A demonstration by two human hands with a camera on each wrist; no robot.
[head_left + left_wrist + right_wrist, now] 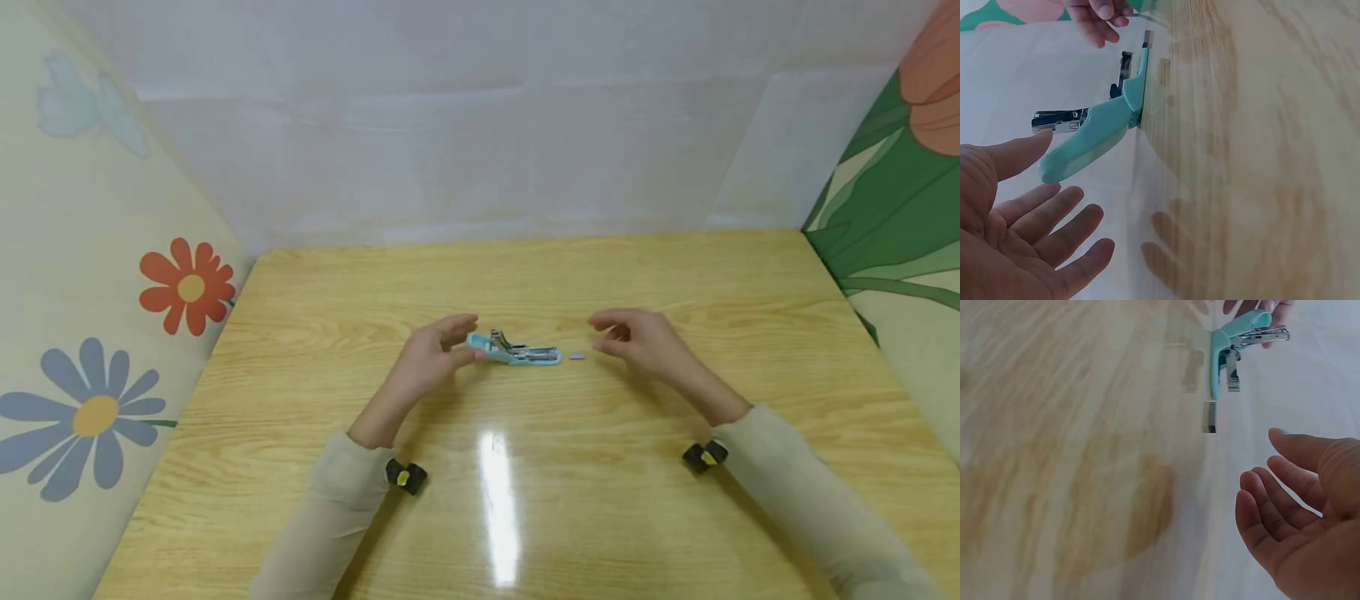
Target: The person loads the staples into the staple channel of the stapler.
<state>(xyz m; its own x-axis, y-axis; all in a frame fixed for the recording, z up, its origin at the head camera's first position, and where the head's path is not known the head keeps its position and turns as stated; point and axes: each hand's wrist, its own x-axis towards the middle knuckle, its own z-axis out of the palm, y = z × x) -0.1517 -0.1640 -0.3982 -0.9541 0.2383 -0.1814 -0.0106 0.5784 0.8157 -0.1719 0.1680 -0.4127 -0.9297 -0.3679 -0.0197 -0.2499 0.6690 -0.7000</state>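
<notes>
A light teal stapler (pixel 498 353) lies opened out on the table, its metal parts raised and exposed in both wrist views. Just past its right end sits a small strip of staples (pixel 577 356), lying apart from it. My left hand (pixel 429 357) is around the stapler's left end; in the left wrist view its fingers (pixel 1063 215) are spread and relaxed, with no grip on the teal body. To the right of the staples hovers my right hand (pixel 641 340), fingers loosely bent and holding nothing.
The wooden table (pixel 600 508) carries a bright light reflection in front of the stapler. A white wall covering (pixel 480 150) rises behind its far edge. Flower-patterned panels (pixel 82 275) flank the sides. Each wrist bears a small black camera (pixel 406 477).
</notes>
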